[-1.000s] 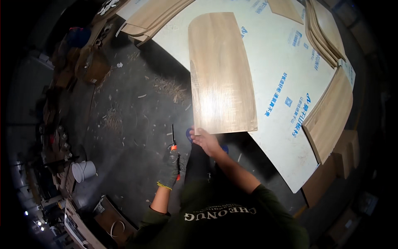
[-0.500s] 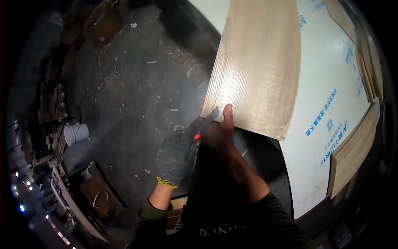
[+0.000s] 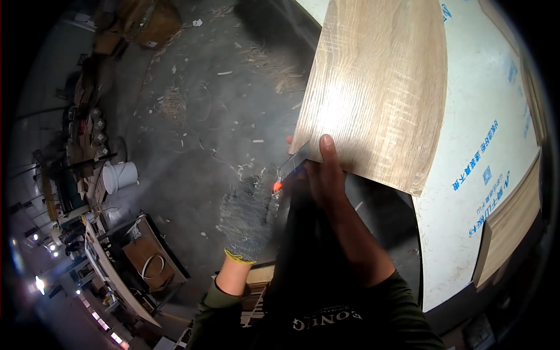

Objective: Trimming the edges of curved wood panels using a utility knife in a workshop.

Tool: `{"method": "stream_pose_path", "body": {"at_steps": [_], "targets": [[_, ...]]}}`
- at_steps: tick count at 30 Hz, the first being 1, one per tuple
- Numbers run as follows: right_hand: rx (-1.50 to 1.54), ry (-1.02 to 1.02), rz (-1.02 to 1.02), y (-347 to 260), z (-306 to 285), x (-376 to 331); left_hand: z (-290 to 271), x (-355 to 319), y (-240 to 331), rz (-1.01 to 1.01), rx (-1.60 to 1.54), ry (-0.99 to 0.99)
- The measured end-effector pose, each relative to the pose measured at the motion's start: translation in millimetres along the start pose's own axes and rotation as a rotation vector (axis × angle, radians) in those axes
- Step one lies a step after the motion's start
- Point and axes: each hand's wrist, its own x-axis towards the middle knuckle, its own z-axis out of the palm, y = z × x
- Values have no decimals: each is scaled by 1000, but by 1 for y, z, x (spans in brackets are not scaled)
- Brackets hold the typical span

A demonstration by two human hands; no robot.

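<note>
My right hand [image 3: 328,172], bare, grips the near left corner of a long wood-grain board [image 3: 379,99]. Its thumb lies on the top face, and a fingertip shows past the board's left edge. My left hand [image 3: 248,216] wears a grey knit glove with a yellow cuff. It is closed round a flat-bladed tool [image 3: 294,162], a grey metal blade with an orange-red piece at its base. The blade lies against the board's corner, close to my right thumb. The tool's handle is hidden in the glove.
Under the board is a white panel [image 3: 466,169] with blue printing; more wood-grain boards [image 3: 507,216] lie on the right. Shavings [image 3: 268,67] litter the grey floor. A white bucket [image 3: 119,177], a brown carton [image 3: 149,262] and cardboard [image 3: 153,26] are on the left.
The board and the white panel appear shifted slightly right in the picture, as does the floor clutter. The blade stays at the board's corner, and both hands keep their hold.
</note>
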Motion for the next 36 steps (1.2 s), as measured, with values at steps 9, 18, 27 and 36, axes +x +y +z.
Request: {"method": "stream_pose_path", "body": {"at_steps": [9,18,27,36], "targets": [[124,-33,-65,2,-3,2,6,-7,-9,51,39,99],[133,-51,-78,1,-5,1,0,-3,-12,64,24,85],[195,-81,-127,12,-10,8,-1,5,-24,156,121,90],[187,-125,-169,15,-12,8,-8,14,-24,166,152,11]]}}
